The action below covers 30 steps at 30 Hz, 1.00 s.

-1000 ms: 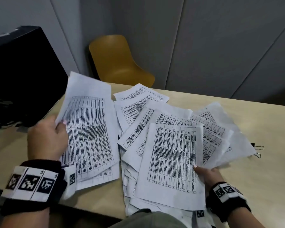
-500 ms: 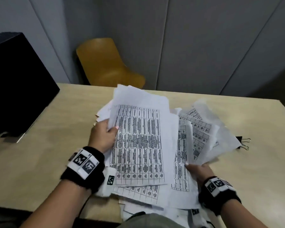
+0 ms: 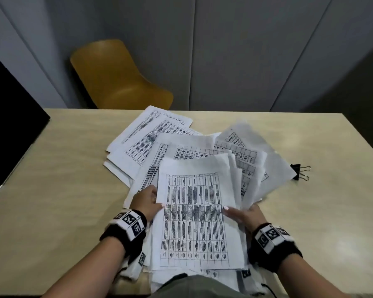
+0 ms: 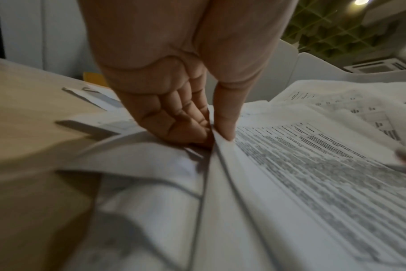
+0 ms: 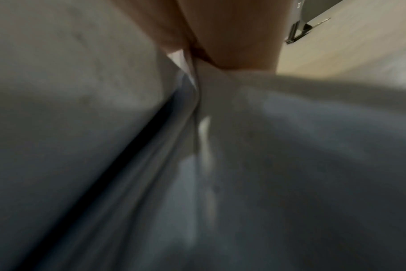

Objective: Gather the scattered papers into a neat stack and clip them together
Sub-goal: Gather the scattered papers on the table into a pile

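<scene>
Several white sheets printed with tables lie fanned over the beige table [image 3: 58,190]. A gathered bundle of papers [image 3: 194,216] sits at the near edge between both hands. My left hand [image 3: 148,203] pinches the bundle's left edge, thumb on top and fingers beneath; the left wrist view shows that pinch on the paper edge [image 4: 217,144]. My right hand [image 3: 243,216] holds the right edge with its thumb lying on the top sheet. More loose sheets [image 3: 151,138] lie behind, to the left. A black binder clip [image 3: 297,172] rests on the table right of the papers.
A mustard-yellow chair [image 3: 119,78] stands behind the table's far edge. A black monitor [image 3: 11,130] fills the left side. Grey wall panels rise behind. Bare tabletop shows on the left and on the right past the clip.
My left hand carried its sheets rightward from the left side and laid them onto the bundle held by my right hand. Both hands now hold one bundle.
</scene>
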Tool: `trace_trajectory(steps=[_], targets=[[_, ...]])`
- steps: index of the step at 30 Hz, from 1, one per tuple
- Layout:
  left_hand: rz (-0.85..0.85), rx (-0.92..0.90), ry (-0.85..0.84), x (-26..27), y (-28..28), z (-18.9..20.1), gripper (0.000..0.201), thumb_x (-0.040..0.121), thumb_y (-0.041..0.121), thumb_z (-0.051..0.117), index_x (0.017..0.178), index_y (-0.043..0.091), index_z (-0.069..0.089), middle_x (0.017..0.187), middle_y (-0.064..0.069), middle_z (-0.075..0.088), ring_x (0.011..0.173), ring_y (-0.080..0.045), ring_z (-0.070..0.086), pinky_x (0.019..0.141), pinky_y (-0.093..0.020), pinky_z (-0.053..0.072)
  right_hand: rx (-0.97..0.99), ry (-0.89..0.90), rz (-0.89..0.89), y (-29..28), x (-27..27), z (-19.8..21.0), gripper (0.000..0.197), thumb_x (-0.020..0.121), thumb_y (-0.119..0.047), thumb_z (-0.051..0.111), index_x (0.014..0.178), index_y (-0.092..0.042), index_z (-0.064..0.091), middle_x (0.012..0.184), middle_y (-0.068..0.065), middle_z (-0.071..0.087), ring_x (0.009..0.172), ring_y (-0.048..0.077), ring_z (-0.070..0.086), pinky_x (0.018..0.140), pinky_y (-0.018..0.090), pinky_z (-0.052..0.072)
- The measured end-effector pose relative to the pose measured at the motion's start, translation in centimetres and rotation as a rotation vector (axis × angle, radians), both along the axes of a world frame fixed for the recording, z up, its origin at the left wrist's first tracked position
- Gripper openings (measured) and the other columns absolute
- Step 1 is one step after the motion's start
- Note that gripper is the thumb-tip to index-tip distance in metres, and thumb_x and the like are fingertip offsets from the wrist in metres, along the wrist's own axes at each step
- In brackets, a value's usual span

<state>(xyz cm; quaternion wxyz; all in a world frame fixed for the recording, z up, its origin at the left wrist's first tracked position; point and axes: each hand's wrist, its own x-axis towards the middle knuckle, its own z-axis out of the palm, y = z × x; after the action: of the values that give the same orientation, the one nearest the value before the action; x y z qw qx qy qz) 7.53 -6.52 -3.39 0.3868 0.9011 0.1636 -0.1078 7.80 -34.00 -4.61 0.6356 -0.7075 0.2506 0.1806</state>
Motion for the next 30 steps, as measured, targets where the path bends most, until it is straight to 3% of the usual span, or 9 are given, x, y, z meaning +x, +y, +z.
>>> trace_trajectory(steps=[3,8,13,17,21,23,25,28,30], targets=[[0.07,-0.082,-0.056,0.7,0.2,0.0,0.019,0.077,0.014,0.072,0.09,0.016,0.058,0.07,0.001,0.059,0.072,-0.02,0.056,0.068,-0.022,0.041,-0.038,-0.026,-0.05,0.0,0.1,-0.2,0.03,0.069,0.0,0.076,0.093,0.007,0.06,0.069,0.012,0.065,0.056,0.023,0.061,0.045,0.022,0.049],[0.258,0.003,-0.237,4.6,4.8,-0.4,0.033,0.08,0.013,0.066,0.111,0.006,0.056,0.102,-0.021,0.065,0.092,-0.033,0.062,0.085,-0.036,0.047,0.054,0.035,-0.226,-2.0,0.2,-0.2,0.031,0.069,-0.003,0.075,0.095,0.012,0.064,0.091,0.026,0.069,0.082,0.04,0.066,0.085,0.051,0.051],[0.069,0.334,-0.03,8.9,8.6,-1.3,0.066,0.083,0.027,0.062,0.141,0.013,0.033,0.146,-0.022,0.032,0.135,-0.038,0.029,0.11,-0.044,0.028,0.031,0.109,-0.293,-4.2,1.2,-0.6,0.059,0.057,-0.023,0.082,0.099,0.014,0.063,0.083,0.013,0.063,0.071,0.024,0.055,0.067,0.031,0.042],[-0.127,0.448,0.269,10.5,8.8,-2.1,0.078,0.087,0.056,0.043,0.148,0.034,-0.001,0.158,-0.011,-0.012,0.143,-0.041,-0.013,0.115,-0.054,0.006,0.028,0.106,-0.269,-3.6,2.3,-0.6,0.093,0.025,-0.046,0.086,0.098,0.008,0.064,0.11,0.018,0.063,0.102,0.029,0.058,0.088,0.036,0.043],[-0.263,0.482,0.392,9.2,8.0,-3.1,0.076,0.087,0.065,0.031,0.145,0.041,-0.011,0.156,-0.009,-0.024,0.141,-0.043,-0.017,0.114,-0.058,0.002,0.111,0.135,-0.231,-2.6,3.0,1.0,0.047,0.068,-0.023,0.076,0.097,0.009,0.058,0.13,0.025,0.053,0.125,0.036,0.046,0.106,0.04,0.028],[-0.331,0.525,0.38,7.4,7.3,-2.9,0.074,0.088,0.064,0.03,0.144,0.042,-0.014,0.155,-0.007,-0.026,0.142,-0.04,-0.017,0.114,-0.057,0.002,0.146,0.149,-0.229,-3.0,3.5,0.8,0.051,0.071,-0.02,0.073,0.109,0.01,0.055,0.136,0.02,0.048,0.13,0.031,0.041,0.107,0.04,0.024],[-0.418,0.528,0.386,5.2,6.7,-2.3,0.074,0.089,0.061,0.03,0.144,0.042,-0.016,0.154,-0.005,-0.03,0.142,-0.037,-0.021,0.114,-0.056,0.0,0.155,0.135,-0.242,-3.4,3.9,0.7,0.082,0.057,-0.03,0.081,0.122,0.009,0.051,0.14,0.019,0.045,0.131,0.03,0.04,0.106,0.039,0.024],[-0.537,0.548,0.396,1.8,6.5,-1.2,0.074,0.089,0.061,0.032,0.143,0.044,-0.015,0.154,-0.003,-0.03,0.142,-0.035,-0.022,0.113,-0.056,-0.002,0.12,0.113,-0.269,-3.6,4.2,-0.1,0.134,0.004,-0.049,0.087,0.121,0.008,0.052,0.139,0.018,0.047,0.131,0.029,0.041,0.11,0.042,0.022],[-0.544,0.565,0.325,1.4,7.0,-0.8,0.07,0.086,0.063,0.033,0.147,0.042,0.005,0.159,-0.004,-0.008,0.145,-0.033,-0.007,0.115,-0.05,0.003,0.157,0.111,-0.267,-3.8,4.1,-0.5,0.13,0.004,-0.047,0.087,0.118,0.007,0.054,0.14,0.018,0.046,0.133,0.027,0.04,0.111,0.041,0.02]])
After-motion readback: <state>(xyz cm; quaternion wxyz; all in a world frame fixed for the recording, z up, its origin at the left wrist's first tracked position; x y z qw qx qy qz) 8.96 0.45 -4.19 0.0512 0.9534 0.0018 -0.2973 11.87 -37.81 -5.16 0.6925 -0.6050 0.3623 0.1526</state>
